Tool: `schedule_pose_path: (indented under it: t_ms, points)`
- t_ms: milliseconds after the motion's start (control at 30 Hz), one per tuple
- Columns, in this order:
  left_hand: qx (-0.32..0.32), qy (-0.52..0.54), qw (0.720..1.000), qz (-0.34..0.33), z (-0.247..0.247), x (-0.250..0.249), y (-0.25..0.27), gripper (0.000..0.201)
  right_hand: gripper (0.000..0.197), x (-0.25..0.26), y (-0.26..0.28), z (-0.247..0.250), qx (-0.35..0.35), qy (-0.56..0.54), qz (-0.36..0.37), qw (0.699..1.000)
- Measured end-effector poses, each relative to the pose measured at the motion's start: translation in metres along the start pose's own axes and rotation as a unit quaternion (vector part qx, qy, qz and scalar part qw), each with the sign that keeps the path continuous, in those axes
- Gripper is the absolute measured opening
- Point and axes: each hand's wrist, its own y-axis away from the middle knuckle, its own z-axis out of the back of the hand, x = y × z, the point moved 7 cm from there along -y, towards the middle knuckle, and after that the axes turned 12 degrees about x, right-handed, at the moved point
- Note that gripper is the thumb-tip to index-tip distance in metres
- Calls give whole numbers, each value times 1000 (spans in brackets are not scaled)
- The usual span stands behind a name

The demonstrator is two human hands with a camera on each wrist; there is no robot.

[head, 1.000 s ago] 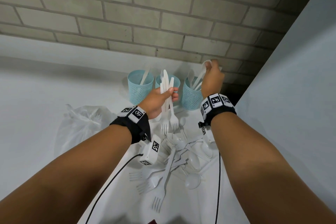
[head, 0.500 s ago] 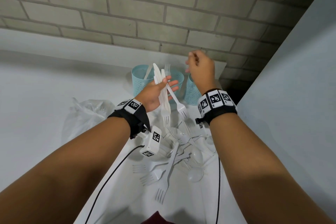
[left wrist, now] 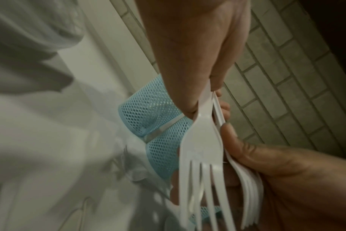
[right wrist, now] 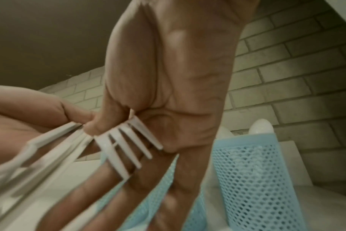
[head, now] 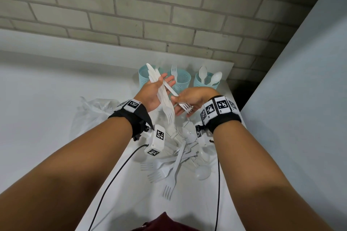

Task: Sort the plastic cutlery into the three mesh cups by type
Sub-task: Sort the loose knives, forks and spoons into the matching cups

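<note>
My left hand [head: 159, 88] is raised in front of the cups and holds a bundle of white plastic forks and knives [head: 163, 97] across its palm, tines toward me. My right hand [head: 180, 102] pinches one fork [head: 185, 107] of that bundle near its tines; the handle still lies across the left fingers. In the right wrist view the thumb presses on that fork [right wrist: 128, 140]. Three light blue mesh cups stand at the table's back edge. The left cup [head: 142, 75] is partly hidden by the bundle, the middle cup [head: 182, 80] holds a fork, and the right cup [head: 205, 83] holds spoons.
A loose pile of white forks and spoons [head: 178, 157] lies on the white table below my wrists. A crumpled clear plastic bag [head: 92, 112] sits to the left. A brick wall rises behind the cups, and a grey panel [head: 300, 99] bounds the right side.
My right hand left the right cup, where it held a spoon, came back to the left hand and took hold of a fork in the bundle. The left hand tilted the bundle.
</note>
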Motion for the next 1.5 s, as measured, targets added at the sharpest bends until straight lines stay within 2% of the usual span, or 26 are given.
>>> schedule_pose_path:
  t_ms: [233, 400, 533, 600, 700, 800, 867, 1067, 1300, 1500]
  points:
    - [-9, 1, 1000, -11, 8, -1, 1, 38, 27, -14, -3, 3, -34, -123, 83, 988]
    - [-31, 11, 999, -39, 20, -5, -2, 33, 47, -26, -7, 5, -64, -189, 79, 977]
    - [-45, 19, 998, -49, 23, -7, -2, 31, 59, -32, -9, -4, -2, -208, 34, 978]
    - [-59, 31, 996, -60, 26, -7, -2, 31, 55, -34, -8, -4, -5, -211, 21, 977]
    - [-89, 39, 992, -86, 32, -11, -3, 31, 42, -36, -6, 1, -46, -238, 26, 970]
    - [-118, 38, 986, -108, 37, -15, -3, 24, 24, -31, -5, 0, -50, -270, 63, 959]
    - [-144, 33, 982, -116, 42, -16, -3, 17, 20, -25, -4, -1, -48, -280, 89, 955]
    - [-193, 2, 969, -154, 48, -16, -5, 15, 19, -13, -4, -7, -89, -289, 81, 950]
    - [-205, 19, 964, -170, 52, -14, -3, 17, 20, -9, -6, -14, -121, -252, 79, 957]
    - [-200, 35, 966, -157, 53, -13, -2, 18, 18, -11, -5, -5, -173, -295, 138, 929]
